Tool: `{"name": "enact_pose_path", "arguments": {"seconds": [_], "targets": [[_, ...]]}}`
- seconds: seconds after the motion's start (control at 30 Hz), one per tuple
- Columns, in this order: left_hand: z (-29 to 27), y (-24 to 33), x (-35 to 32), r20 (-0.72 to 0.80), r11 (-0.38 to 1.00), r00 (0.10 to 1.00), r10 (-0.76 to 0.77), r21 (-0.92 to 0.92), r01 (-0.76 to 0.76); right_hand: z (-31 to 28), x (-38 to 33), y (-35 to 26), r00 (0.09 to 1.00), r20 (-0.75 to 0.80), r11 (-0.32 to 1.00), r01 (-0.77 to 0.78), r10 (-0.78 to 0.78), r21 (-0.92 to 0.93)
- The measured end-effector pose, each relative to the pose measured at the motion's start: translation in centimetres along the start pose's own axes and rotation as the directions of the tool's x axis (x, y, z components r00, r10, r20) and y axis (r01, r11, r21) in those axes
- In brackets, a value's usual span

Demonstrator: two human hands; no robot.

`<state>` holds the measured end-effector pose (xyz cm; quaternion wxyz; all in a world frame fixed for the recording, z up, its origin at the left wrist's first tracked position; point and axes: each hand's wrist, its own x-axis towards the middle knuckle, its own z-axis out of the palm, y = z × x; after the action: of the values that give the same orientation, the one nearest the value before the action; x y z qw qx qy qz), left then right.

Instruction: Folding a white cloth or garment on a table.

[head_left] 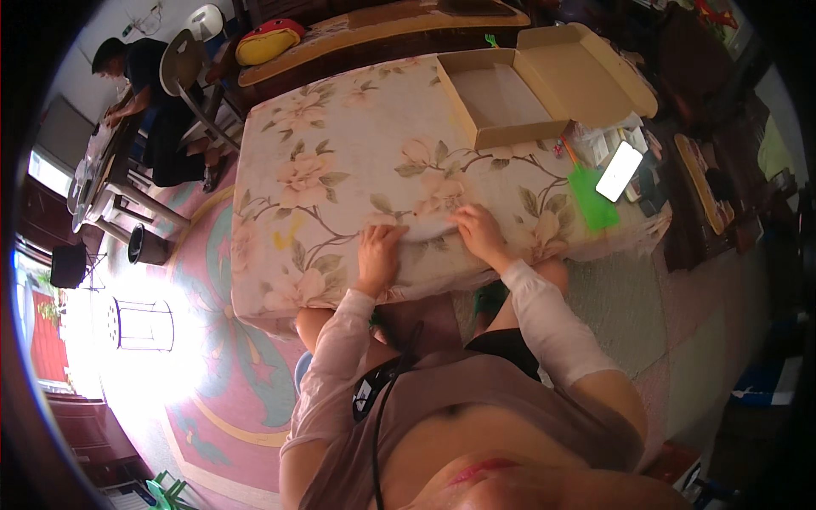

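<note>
Both my hands rest near the front edge of a table covered with a floral cloth (374,110). Between them lies a pale, whitish strip (427,230), flat or folded; its exact kind I cannot make out. My left hand (380,255) grips the left end of the strip, fingers curled over it. At the opposite end, my right hand (479,233) pinches the strip between thumb and fingers. Parts of both ends are hidden under the fingers.
An open cardboard box (520,134) stands at the table's far right. Nearer are a phone (619,172) with a bright screen and a flat green thing (592,201). Behind the table runs a bench with a red-yellow cushion (270,42). Another person (153,102) sits far left.
</note>
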<state>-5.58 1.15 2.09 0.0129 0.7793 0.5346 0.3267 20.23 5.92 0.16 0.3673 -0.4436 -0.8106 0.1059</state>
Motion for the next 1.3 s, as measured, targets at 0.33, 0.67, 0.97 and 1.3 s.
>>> {"name": "enact_pose_path", "arguments": {"seconds": [0.33,0.67,0.97,1.3], "targets": [[1.5,-1.3,2.2,-0.111,0.998,0.992,-0.067,-0.003,0.067,0.5,2.0,-0.2,0.999,-0.05,0.996,-0.013,0.017,0.083],[-1.6,2.8,-6.2,0.06,0.989,0.998,-0.033,-0.144,0.042,-3.9,-6.3,-5.1,0.986,0.161,0.987,-0.066,0.042,0.146],[0.9,-0.2,0.1,0.015,0.992,0.998,-0.061,-0.106,0.062,-1.1,0.8,-0.4,0.995,0.102,0.997,-0.01,0.003,0.074],[3.8,-2.2,1.5,-0.107,0.998,0.992,-0.061,-0.012,0.06,0.0,1.8,0.5,1.0,0.018,0.998,0.009,-0.01,0.068]]}}
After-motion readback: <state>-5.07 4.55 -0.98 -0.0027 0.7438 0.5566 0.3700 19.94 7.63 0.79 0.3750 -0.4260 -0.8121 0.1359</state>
